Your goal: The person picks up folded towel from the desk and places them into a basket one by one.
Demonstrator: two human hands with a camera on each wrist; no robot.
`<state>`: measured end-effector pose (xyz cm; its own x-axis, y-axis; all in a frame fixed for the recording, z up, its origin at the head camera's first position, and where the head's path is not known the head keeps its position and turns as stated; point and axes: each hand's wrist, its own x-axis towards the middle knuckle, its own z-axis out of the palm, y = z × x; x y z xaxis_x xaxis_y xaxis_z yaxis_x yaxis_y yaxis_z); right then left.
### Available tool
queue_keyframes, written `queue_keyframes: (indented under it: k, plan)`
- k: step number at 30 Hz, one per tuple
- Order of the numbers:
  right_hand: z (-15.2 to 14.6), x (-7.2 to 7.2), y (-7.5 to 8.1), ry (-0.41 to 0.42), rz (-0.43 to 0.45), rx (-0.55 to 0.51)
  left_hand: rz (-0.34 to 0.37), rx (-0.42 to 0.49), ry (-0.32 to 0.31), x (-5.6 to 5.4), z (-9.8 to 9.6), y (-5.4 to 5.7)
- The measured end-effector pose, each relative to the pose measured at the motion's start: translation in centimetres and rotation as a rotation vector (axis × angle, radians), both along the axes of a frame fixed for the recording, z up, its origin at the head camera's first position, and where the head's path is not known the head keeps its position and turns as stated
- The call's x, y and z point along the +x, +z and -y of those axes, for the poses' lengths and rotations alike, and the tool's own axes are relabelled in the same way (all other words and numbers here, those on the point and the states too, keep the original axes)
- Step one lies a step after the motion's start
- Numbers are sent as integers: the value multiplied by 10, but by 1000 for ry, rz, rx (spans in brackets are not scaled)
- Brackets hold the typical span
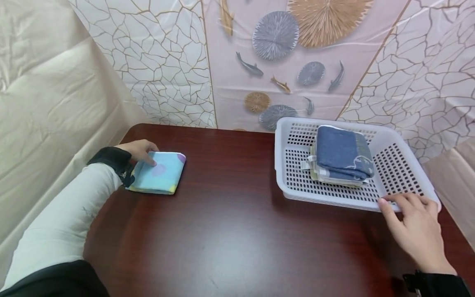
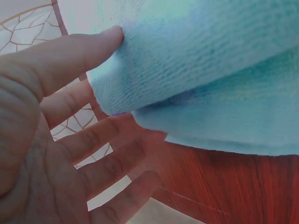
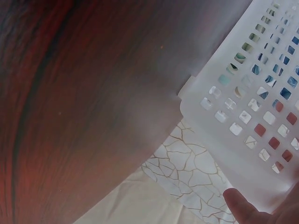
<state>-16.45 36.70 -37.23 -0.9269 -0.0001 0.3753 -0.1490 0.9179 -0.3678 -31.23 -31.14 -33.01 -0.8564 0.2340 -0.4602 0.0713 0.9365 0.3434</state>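
A folded light-blue towel (image 1: 167, 167) with purple and yellow patches lies at the left of the table. My left hand (image 1: 138, 149) pinches its far left corner. In the left wrist view the thumb (image 2: 100, 49) lies on the towel (image 2: 196, 60), and the fingers pass behind its edge. At the right, my right hand (image 1: 417, 229) grips the near rim of a white plastic basket (image 1: 326, 203) close to its right corner. The right wrist view shows a fingertip (image 3: 233, 198) beside the basket wall (image 3: 205, 123). Inside the basket sits a stack of folded towels, a blue towel (image 1: 339, 150) on top.
The dark reddish-brown wooden table (image 1: 222, 231) lies between the hands. Behind it hangs a patterned cloth (image 1: 237, 99) with fish and round shapes. A cream cloth (image 1: 48, 90) slopes along the left side, and another beige cloth (image 1: 454, 181) is at the right edge.
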Motion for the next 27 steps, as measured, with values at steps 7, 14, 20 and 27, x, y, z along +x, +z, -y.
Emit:
queue_keyframes:
  k: [7, 14, 20, 27]
  plan:
    - [-1, -1, -1, -8, 3, 3, -32, -11, -6, 8, -8, 3]
    - [-1, -1, -1, 8, 20, -7, 17, -33, 30, 17, -17, 2]
    - [1, -1, -2, 27, -6, -7, 46, -69, -19, 23, -30, 4]
    - [-1, 0, -1, 15, -2, -4, 99, -120, -62, 33, -56, 8]
